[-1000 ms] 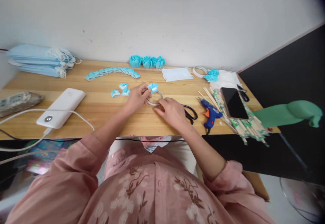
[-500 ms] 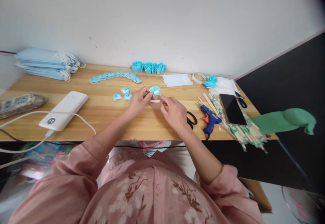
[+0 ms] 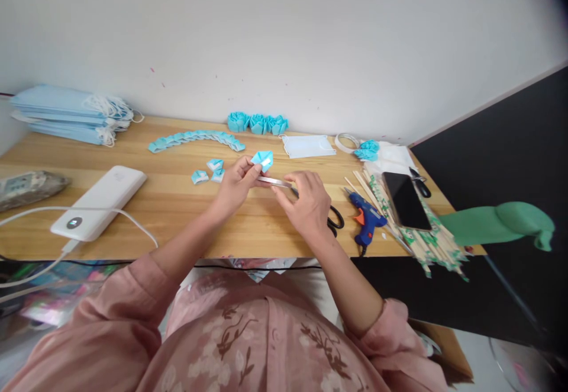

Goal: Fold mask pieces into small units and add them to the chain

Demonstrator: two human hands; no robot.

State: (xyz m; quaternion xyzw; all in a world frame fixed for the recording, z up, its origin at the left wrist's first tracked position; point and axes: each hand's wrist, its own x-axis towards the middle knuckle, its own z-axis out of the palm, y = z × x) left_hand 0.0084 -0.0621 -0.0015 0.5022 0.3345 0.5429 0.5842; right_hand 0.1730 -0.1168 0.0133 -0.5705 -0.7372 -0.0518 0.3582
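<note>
My left hand (image 3: 236,186) pinches a folded light-blue piece (image 3: 262,160) with a white strip on its face. Just below it, a white roll of tape (image 3: 274,182) is seen almost edge-on between my hands. My right hand (image 3: 306,199) has its thumb and index finger bent around the roll's right end. Several similar small folded blue pieces (image 3: 215,166) lie left of my left hand. Black-handled scissors (image 3: 336,219) rest on the table, partly hidden behind my right hand.
A chain of folded blue pieces (image 3: 195,137) and blue flowers (image 3: 258,123) lie toward the wall. A mask stack (image 3: 66,113) and power bank (image 3: 100,202) are left. On the right are a glue gun (image 3: 366,217), phone (image 3: 406,199) and wrapped chopsticks (image 3: 432,241).
The roll has tipped to show more of its edge, and my right hand's fingers have spread around its end. The blue piece has turned slightly. The whole view has shifted a little.
</note>
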